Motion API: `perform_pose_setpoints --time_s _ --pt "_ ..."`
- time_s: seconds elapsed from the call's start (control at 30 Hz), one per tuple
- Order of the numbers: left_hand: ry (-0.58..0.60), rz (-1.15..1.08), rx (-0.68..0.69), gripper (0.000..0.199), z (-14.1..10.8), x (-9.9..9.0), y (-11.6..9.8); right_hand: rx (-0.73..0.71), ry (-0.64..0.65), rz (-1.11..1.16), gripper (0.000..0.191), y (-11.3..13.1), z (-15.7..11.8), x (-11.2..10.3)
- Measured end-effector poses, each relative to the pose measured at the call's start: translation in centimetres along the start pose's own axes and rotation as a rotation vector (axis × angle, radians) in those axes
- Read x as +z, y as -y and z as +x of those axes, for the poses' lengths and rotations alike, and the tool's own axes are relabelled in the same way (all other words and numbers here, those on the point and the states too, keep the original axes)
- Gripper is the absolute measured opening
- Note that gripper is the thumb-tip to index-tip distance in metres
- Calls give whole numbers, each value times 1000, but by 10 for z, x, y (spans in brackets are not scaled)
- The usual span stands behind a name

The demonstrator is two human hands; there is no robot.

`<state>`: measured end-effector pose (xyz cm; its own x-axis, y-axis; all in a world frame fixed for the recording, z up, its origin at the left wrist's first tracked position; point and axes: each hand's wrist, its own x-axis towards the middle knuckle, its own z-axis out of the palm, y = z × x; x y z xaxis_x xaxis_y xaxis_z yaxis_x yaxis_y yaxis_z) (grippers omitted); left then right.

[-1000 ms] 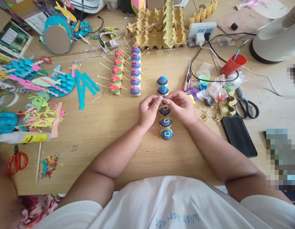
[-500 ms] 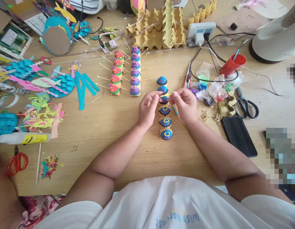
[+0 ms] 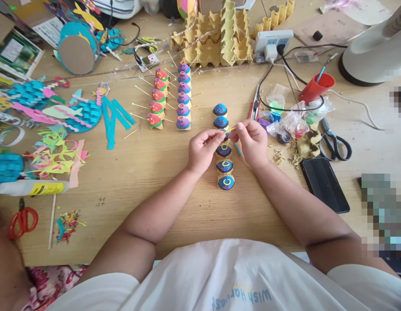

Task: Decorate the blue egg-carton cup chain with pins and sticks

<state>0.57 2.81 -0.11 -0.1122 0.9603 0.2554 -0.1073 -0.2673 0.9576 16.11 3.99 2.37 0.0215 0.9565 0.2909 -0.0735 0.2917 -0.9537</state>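
Note:
A row of blue-topped egg-carton cups [image 3: 225, 166] runs down the table in front of me; the nearest three carry yellow rings. Above the row's middle, my right hand [image 3: 252, 140] pinches a thin yellow strip [image 3: 232, 129] between thumb and forefinger. My left hand [image 3: 205, 149] is closed at the strip's left end, its fingertips nearly touching my right hand's and partly hiding one cup. Whether the left fingertips grip the strip is too small to tell. A small blue stick [image 3: 237, 149] lies beside the right hand.
Red-green cups [image 3: 157, 106] and purple-blue cups [image 3: 184, 99] stand in rows at the back. To the right are a cutter [image 3: 254, 103], clay bags [image 3: 291, 119], scissors [image 3: 334, 142], a phone [image 3: 325, 185] and a red cup [image 3: 317, 88]. A person's arm [image 3: 6, 263] shows at lower left.
My left hand's fingertips have moved slightly down and to the right, covering more of the middle cup. More of the yellow strip shows at my right fingertips.

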Motion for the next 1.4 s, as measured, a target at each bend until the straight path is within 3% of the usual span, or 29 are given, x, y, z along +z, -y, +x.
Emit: perform_pose_setpoints --time_s 0.93,1.17,1.27,1.4 --pt "30 37 49 35 1 -1 -1 -150 94 -318 62 -2 1 -6" --pt "-33 -58 -37 35 1 1 -5 -147 36 -244 51 -12 1 -6" --pt "-88 -132 -106 38 2 3 -5 -163 1 -187 37 -17 2 -7" --pt "-128 -198 -177 35 4 2 -4 -225 81 -230 19 -21 2 -9"
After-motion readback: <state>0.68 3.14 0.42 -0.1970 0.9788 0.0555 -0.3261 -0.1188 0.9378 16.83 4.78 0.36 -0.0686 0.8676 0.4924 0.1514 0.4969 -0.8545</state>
